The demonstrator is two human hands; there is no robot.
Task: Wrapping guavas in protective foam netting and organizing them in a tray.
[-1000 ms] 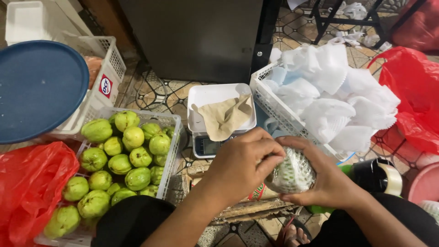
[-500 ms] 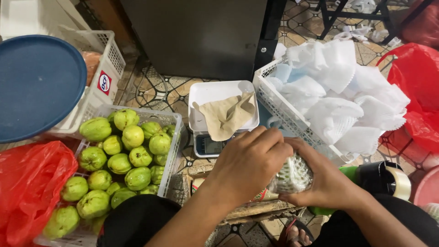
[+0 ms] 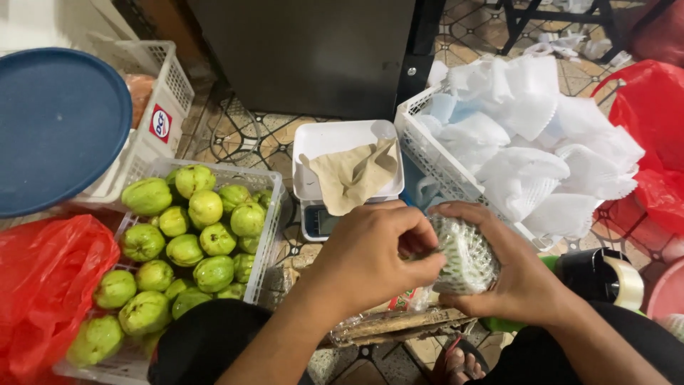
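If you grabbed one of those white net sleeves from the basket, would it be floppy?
Probably floppy: the white net sleeves lie crumpled and bent in the basket. Likely very light too, heaped high without sagging down. One stretches around the fruit held in both hands, so it seems soft and springy.

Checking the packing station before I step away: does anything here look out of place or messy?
One oddity: a crumpled tan cloth lies across the white scale, drooping over its front edge above the display. Otherwise the left hand and right hand hold a foam-netted fruit, and the guavas sit in their basket.
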